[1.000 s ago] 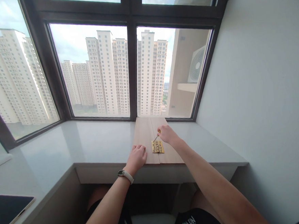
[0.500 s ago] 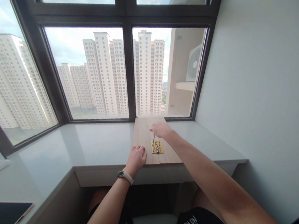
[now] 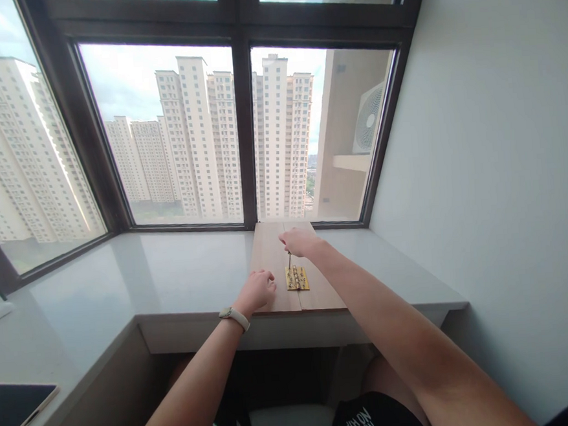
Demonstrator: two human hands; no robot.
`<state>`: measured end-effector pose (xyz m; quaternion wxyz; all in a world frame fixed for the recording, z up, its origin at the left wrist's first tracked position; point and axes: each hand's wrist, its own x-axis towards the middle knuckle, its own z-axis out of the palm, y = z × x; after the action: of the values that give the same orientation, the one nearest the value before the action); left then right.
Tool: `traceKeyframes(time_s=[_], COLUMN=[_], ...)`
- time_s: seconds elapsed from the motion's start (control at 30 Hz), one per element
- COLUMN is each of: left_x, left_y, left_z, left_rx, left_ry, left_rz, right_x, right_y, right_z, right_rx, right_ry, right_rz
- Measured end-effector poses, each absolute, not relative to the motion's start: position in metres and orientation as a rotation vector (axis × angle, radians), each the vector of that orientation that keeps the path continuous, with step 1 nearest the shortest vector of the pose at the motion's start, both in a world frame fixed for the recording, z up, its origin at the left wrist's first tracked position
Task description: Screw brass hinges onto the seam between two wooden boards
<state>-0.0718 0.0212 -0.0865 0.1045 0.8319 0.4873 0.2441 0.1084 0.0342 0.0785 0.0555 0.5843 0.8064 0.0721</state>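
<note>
A brass-coloured butterfly hinge (image 3: 297,278) lies open across the seam of two light wooden boards (image 3: 270,253), with dark patterning or small parts on its leaves that I cannot make out. My right hand (image 3: 299,242) is closed around the top of a screwdriver (image 3: 290,260); its handle is hidden, and the thin metal shaft slants down to the hinge's upper left part. Resting at the left board's near edge, my left hand (image 3: 259,290) has loosely bent fingers, slightly apart, just left of the hinge, and holds nothing that I can see.
The boards lie on a white counter (image 3: 195,271) beneath a dark-framed window (image 3: 247,138). A tablet-like device (image 3: 18,413) sits on the counter at the lower left. A white wall (image 3: 494,159) rises on the right. My legs are under the counter.
My left hand has lifted or curled a little, its fingers more bent. My right hand has tilted slightly to the left, the shaft still at the hinge. The whole view has shifted slightly.
</note>
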Motion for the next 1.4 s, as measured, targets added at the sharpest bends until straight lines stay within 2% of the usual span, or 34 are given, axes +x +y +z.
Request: traceKeyframes(time_s=[0.2, 0.43, 0.6, 0.8, 0.93, 1.1, 1.4], left_x=[-0.063, -0.036, -0.02, -0.018, -0.02, -0.016, -0.01], left_y=[0.051, 0.064, 0.065, 0.059, 0.059, 0.062, 0.067], left_z=[-0.053, -0.027, -0.019, -0.01, -0.009, -0.011, -0.02], left_rx=[2.111, 2.117, 2.187, 2.394, 2.391, 2.358, 2.125], left_ry=[1.248, 0.888, 0.785, 0.848, 0.832, 0.812, 0.695], left_rz=[1.022, 1.291, 1.351, 1.299, 1.311, 1.31, 1.37], right_x=[0.12, 0.128, 0.129, 0.159, 0.191, 0.206, 0.205], right_y=[0.044, 0.039, 0.029, 0.026, 0.02, 0.013, 0.012], right_z=[0.066, 0.052, 0.041, 0.011, -0.041, -0.098, -0.11], right_rx=[1.889, 2.083, 2.151, 2.4, 2.629, 2.537, 2.515], right_ry=[2.571, 2.715, 2.787, 2.813, 2.537, 2.396, 2.437], right_rz=[0.161, 0.068, 0.01, -0.324, -0.103, 0.11, 0.148])
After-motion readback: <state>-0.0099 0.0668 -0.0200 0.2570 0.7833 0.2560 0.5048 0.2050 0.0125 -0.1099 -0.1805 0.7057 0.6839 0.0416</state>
